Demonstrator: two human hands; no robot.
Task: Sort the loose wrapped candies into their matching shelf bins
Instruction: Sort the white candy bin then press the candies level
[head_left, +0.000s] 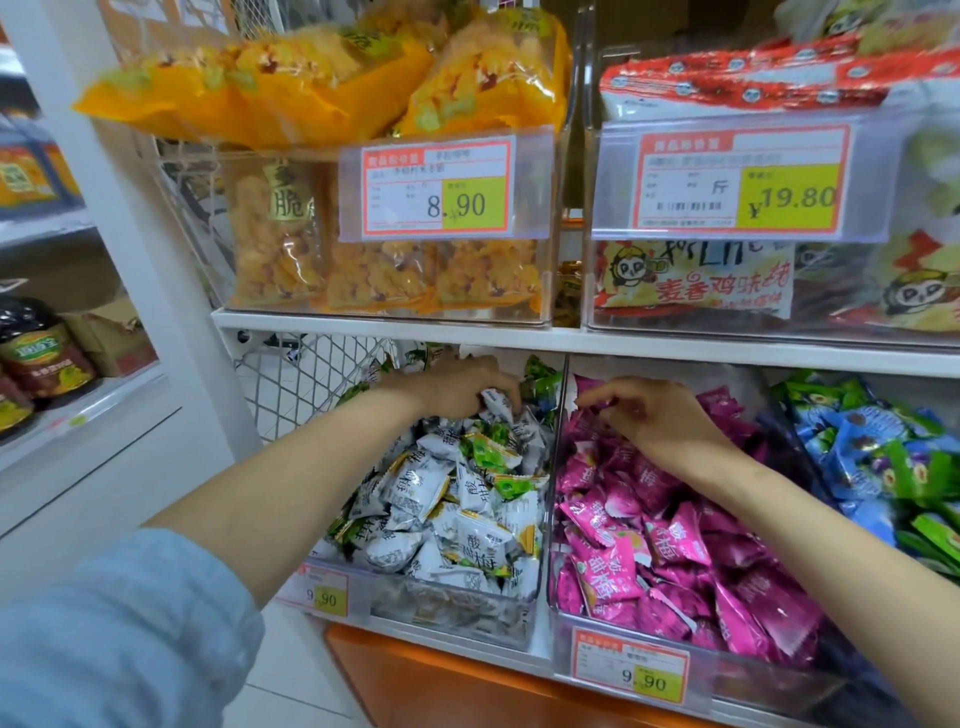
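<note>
On the lower shelf row, left hand (457, 387) reaches deep into the white-candy bin (467, 618), fingers curled round one white wrapped candy (496, 400) at the back of the heap. Right hand (649, 415) is over the rear of the pink-candy bin (753, 670), fingers bent down onto the pink candies (613, 566). Cannot tell if it pinches one or only touches, since the hand itself covers the fingertips. Green candies (493, 452) lie mixed on top of the white pile and are likely the strays to move.

Handling guess: pieces are light, small and pillow-shaped, in crinkly film that is slick and gives under pressure. Contents are probably firm, not fragile. Best hold is a pinch across the puffed middle or on a crimped end seal. The heap is loose, so neighbours should slide when one is pulled.

Hidden: the backs of both bins sit under the upper shelf board (519, 335), bottom layers are buried, and wrapper print is blurred. Blue and green candies (857, 441) at right run off the frame edge, so that sort is only partly visible
</note>
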